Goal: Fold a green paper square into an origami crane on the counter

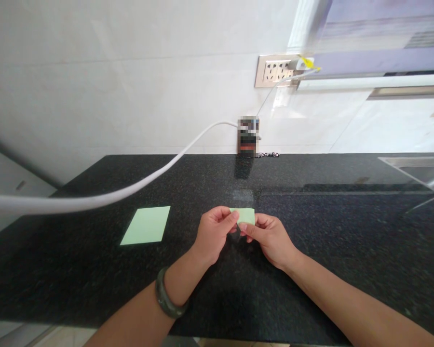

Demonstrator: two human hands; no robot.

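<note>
Between my two hands is a small piece of light green paper (246, 216), held up above the dark counter. My left hand (215, 229) pinches its left edge between thumb and fingers. On the lower right of the paper, my right hand (269, 236) has its thumb in front and its fingers curled behind. Parts of the paper are hidden under both thumbs, so I cannot tell how it is folded. A larger light green sheet (146, 225) lies flat on the counter to the left, apart from my hands.
The black speckled counter (94, 274) runs to a white tiled wall. A white cable (130, 193) crosses the left side toward a phone-like object (248, 137) leaning on the wall. Above it is a socket panel (271, 71). A metal sink edge (412, 176) shows at right.
</note>
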